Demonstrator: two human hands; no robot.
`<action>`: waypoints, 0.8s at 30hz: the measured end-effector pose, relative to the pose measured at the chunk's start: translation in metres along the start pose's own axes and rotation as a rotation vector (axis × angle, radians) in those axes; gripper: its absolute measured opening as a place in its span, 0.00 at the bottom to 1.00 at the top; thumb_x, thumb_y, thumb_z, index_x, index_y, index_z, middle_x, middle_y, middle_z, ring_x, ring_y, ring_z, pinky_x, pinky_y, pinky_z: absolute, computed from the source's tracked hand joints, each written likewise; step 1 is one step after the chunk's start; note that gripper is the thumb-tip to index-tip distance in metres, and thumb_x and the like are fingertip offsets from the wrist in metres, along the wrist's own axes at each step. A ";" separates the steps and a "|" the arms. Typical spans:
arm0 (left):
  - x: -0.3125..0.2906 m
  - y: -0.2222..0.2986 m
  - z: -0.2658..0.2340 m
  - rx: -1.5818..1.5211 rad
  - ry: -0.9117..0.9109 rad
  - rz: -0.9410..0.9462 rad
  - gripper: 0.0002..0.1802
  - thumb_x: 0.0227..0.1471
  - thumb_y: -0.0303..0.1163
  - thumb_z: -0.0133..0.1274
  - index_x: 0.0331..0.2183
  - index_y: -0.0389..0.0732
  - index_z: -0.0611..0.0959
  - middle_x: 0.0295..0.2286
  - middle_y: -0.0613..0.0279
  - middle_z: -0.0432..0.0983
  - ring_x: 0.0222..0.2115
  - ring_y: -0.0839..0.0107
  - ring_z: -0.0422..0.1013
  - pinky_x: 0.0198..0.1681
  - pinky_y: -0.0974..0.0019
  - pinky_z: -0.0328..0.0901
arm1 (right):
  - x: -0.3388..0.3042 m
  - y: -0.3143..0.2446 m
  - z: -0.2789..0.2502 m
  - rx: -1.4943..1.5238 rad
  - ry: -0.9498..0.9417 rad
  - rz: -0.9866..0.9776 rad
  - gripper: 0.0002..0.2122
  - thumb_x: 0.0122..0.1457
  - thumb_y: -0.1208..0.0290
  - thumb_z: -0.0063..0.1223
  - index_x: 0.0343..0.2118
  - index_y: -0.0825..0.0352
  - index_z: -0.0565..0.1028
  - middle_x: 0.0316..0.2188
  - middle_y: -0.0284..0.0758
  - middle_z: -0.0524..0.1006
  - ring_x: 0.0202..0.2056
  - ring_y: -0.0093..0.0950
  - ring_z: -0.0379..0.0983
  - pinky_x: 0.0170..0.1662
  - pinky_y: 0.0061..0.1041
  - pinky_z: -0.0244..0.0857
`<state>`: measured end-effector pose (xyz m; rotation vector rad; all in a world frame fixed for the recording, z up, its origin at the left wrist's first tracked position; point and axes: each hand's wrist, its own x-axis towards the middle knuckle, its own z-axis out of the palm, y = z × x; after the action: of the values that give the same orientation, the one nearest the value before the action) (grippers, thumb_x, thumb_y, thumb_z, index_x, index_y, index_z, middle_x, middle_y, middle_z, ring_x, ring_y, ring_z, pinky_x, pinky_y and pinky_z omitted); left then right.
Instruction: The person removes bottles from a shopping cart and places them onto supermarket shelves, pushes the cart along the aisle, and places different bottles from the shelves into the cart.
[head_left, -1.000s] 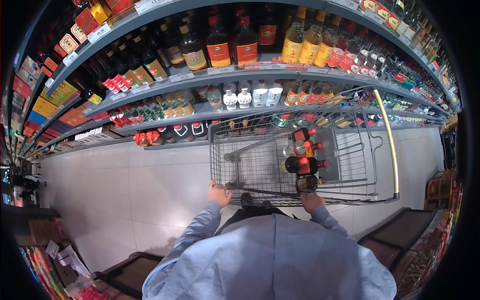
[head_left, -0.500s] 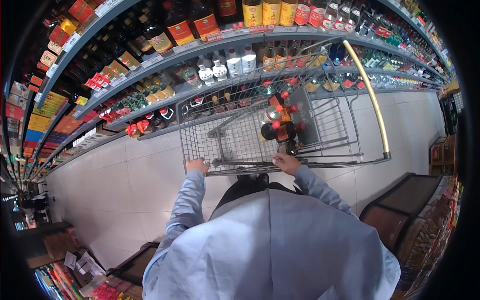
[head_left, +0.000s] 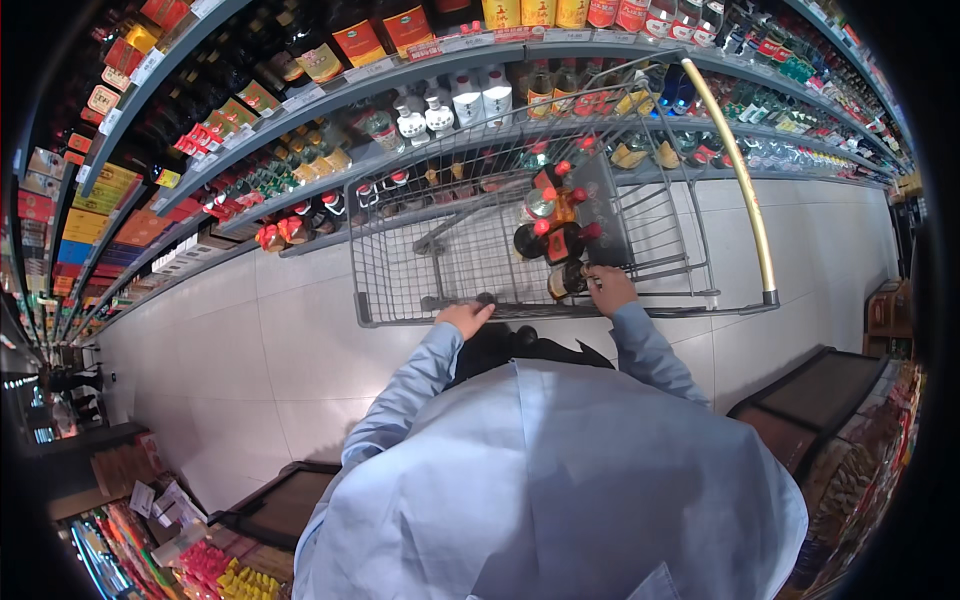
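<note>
My right hand (head_left: 612,291) reaches over the near side of a wire shopping cart (head_left: 392,312). Its fingers are closed around the neck end of a dark bottle with a pale label (head_left: 568,281), which lies tilted inside. My left hand (head_left: 466,319) is at the cart's near rim, fingers loosely stretched to the right with nothing visible in them. Just beyond the held bottle lies a dark bottle with a red label and red cap (head_left: 567,241). Farther in are a clear round bottle (head_left: 540,204) and other red-capped bottles, against a grey panel (head_left: 603,205).
The cart's yellow handle (head_left: 735,165) stands at the right. Beyond the cart, shelves (head_left: 440,52) hold many bottles, including white bottles (head_left: 438,116). Pale floor tiles (head_left: 215,345) surround the cart. Dark-framed display stands are behind me at the lower left (head_left: 280,505) and lower right (head_left: 815,395).
My left hand has moved right along the cart's near rim, away from the corner. My right hand has moved slightly right and farther in, onto the dark bottle, which now shows its label.
</note>
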<state>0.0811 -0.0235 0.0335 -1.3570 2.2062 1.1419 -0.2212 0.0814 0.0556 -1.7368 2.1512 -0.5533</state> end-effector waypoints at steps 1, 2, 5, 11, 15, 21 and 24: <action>0.004 -0.011 0.003 -0.001 -0.060 -0.005 0.37 0.51 0.63 0.28 0.46 0.43 0.73 0.43 0.50 0.69 0.47 0.53 0.64 0.51 0.61 0.57 | 0.004 -0.006 -0.001 -0.009 -0.048 0.014 0.08 0.49 0.70 0.48 0.32 0.65 0.73 0.29 0.41 0.74 0.33 0.40 0.70 0.37 0.36 0.64; 0.008 -0.013 0.003 -0.003 -0.129 0.000 0.40 0.50 0.64 0.26 0.47 0.43 0.72 0.47 0.50 0.66 0.50 0.54 0.60 0.53 0.62 0.54 | 0.005 -0.013 -0.004 -0.011 -0.058 0.014 0.08 0.49 0.70 0.48 0.32 0.65 0.73 0.29 0.41 0.74 0.33 0.40 0.70 0.37 0.36 0.64; 0.039 -0.045 0.020 -0.091 -0.271 0.000 0.41 0.51 0.65 0.24 0.50 0.41 0.68 0.50 0.52 0.63 0.52 0.58 0.57 0.56 0.64 0.50 | 0.012 -0.036 -0.007 -0.073 0.072 -0.101 0.07 0.51 0.73 0.46 0.33 0.66 0.72 0.29 0.40 0.74 0.33 0.39 0.70 0.36 0.35 0.64; 0.059 -0.112 0.036 -0.248 -0.280 -0.047 0.40 0.50 0.65 0.29 0.48 0.41 0.71 0.39 0.60 0.72 0.38 0.68 0.68 0.42 0.67 0.62 | 0.019 -0.044 -0.008 0.032 -0.003 0.054 0.09 0.50 0.71 0.47 0.35 0.64 0.72 0.29 0.40 0.74 0.34 0.40 0.70 0.37 0.35 0.64; 0.067 -0.069 0.010 -0.719 -0.444 -0.237 0.34 0.51 0.60 0.39 0.47 0.41 0.71 0.34 0.62 0.74 0.34 0.74 0.71 0.34 0.72 0.66 | 0.018 0.002 0.010 -0.026 -0.295 0.122 0.12 0.47 0.67 0.50 0.36 0.62 0.72 0.34 0.41 0.72 0.38 0.41 0.69 0.41 0.36 0.64; 0.066 -0.099 0.018 -0.533 -0.345 -0.260 0.34 0.51 0.59 0.39 0.50 0.43 0.69 0.34 0.61 0.75 0.31 0.74 0.71 0.30 0.72 0.65 | 0.063 -0.016 0.024 -0.220 -0.623 0.206 0.22 0.45 0.63 0.54 0.46 0.58 0.67 0.44 0.43 0.67 0.43 0.42 0.68 0.46 0.36 0.63; 0.064 -0.086 0.013 -0.476 -0.355 -0.251 0.36 0.49 0.61 0.40 0.49 0.43 0.69 0.32 0.62 0.76 0.27 0.76 0.69 0.28 0.73 0.64 | 0.079 -0.001 0.043 -0.315 -0.678 0.268 0.23 0.45 0.63 0.55 0.46 0.59 0.66 0.43 0.45 0.70 0.44 0.41 0.68 0.47 0.35 0.63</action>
<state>0.1202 -0.0728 -0.0545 -1.4133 1.5268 1.7196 -0.2167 0.0002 0.0180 -1.4419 1.9649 0.4152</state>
